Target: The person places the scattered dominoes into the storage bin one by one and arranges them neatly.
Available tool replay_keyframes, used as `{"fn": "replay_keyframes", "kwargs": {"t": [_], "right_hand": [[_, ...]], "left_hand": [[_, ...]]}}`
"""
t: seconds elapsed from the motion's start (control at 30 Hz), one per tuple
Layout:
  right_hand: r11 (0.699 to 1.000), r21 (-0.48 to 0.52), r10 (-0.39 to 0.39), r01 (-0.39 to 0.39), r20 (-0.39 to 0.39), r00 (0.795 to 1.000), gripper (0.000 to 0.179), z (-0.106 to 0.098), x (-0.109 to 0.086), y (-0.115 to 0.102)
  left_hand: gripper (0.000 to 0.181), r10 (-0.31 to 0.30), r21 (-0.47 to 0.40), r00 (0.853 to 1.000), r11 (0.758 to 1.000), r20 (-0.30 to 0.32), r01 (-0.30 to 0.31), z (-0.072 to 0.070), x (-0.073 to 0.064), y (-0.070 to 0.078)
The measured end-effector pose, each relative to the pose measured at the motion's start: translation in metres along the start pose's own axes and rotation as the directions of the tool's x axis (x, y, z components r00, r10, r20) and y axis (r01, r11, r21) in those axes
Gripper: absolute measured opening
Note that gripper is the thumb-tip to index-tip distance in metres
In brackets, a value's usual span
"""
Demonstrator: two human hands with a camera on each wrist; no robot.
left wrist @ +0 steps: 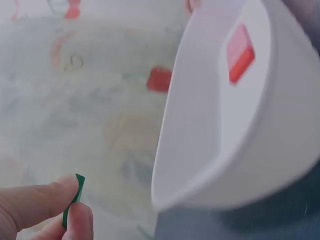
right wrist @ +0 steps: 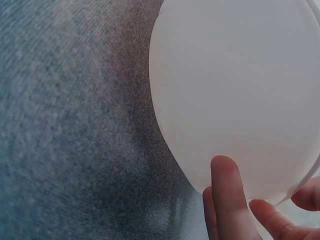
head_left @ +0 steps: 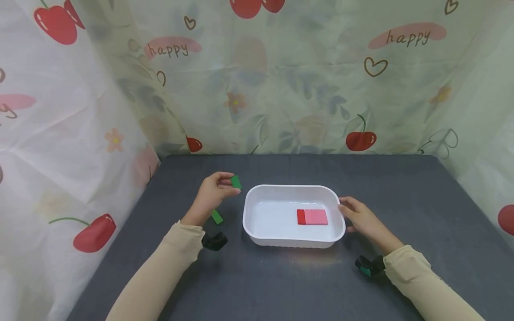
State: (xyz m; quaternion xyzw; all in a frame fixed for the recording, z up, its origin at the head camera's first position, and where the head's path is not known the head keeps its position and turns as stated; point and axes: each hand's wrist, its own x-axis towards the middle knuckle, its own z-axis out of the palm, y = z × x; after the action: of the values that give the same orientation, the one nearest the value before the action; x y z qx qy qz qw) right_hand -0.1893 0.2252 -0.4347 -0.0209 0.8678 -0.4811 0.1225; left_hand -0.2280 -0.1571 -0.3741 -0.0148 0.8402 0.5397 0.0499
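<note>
My left hand (head_left: 212, 191) pinches a small flat green block (head_left: 236, 182) between thumb and fingers, above the table and left of a white plastic tray (head_left: 273, 237). In the left wrist view the green block (left wrist: 79, 187) is seen edge-on at the fingertips. My right hand (head_left: 358, 217) holds the tray's right end, with the thumb at the rim and fingers against the outer wall. In the right wrist view several fingers (right wrist: 227, 190) lie against the white wall. Inside the tray, a red block (head_left: 300, 217) lies against a pink block (head_left: 316, 217).
Another green block (head_left: 217, 217) lies on the dark table (head_left: 281, 285), beside my left wrist. Black wrist bands (head_left: 214, 241) show on both arms. Patterned curtains (head_left: 281, 89) hang behind the table and at both sides.
</note>
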Motion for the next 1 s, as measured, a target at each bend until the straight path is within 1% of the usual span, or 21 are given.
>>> {"fn": "replay_keyframes", "kwargs": {"t": [0.07, 0.2, 0.4, 0.57, 0.7, 0.83, 0.93, 1.0], "right_hand": [[1.0, 0.003, -0.003, 0.003, -0.001, 1.0, 0.052, 0.0, 0.0, 0.001], [1.0, 0.0, -0.008, 0.008, -0.006, 1.0, 0.053, 0.0, 0.0, 0.002], [1.0, -0.004, -0.01, 0.01, -0.01, 1.0, 0.054, 0.001, 0.001, 0.003], [1.0, -0.005, -0.009, 0.009, -0.009, 1.0, 0.054, 0.0, 0.0, 0.004], [1.0, -0.001, -0.013, 0.013, -0.007, 1.0, 0.055, 0.0, 0.0, 0.003], [1.0, 0.008, -0.019, 0.019, -0.005, 1.0, 0.054, 0.0, 0.0, 0.003], [1.0, 0.015, -0.023, 0.023, -0.004, 1.0, 0.054, 0.0, 0.0, 0.002], [0.999, 0.021, -0.025, 0.025, -0.002, 1.0, 0.053, 0.0, 0.0, 0.002]], "left_hand": [[0.053, 0.012, -0.016, 1.0, 1.0, 0.014, -0.012, 0.009, -0.004, 0.004], [0.051, 0.025, -0.038, 0.999, 0.999, 0.042, -0.024, 0.027, -0.008, 0.007], [0.051, 0.047, -0.075, 0.993, 0.996, 0.108, -0.039, 0.053, -0.012, 0.006], [0.048, 0.051, -0.073, 0.984, 0.997, 0.171, -0.039, 0.072, -0.013, 0.003], [0.045, 0.059, -0.059, 0.975, 0.997, 0.215, -0.047, 0.086, -0.012, 0.0], [0.044, 0.084, -0.053, 0.966, 0.996, 0.245, -0.073, 0.098, -0.006, -0.005], [0.044, 0.082, -0.028, 0.966, 0.997, 0.247, -0.078, 0.105, -0.001, -0.009], [0.044, 0.057, 0.009, 0.969, 0.998, 0.241, -0.061, 0.109, 0.002, -0.011]]}}
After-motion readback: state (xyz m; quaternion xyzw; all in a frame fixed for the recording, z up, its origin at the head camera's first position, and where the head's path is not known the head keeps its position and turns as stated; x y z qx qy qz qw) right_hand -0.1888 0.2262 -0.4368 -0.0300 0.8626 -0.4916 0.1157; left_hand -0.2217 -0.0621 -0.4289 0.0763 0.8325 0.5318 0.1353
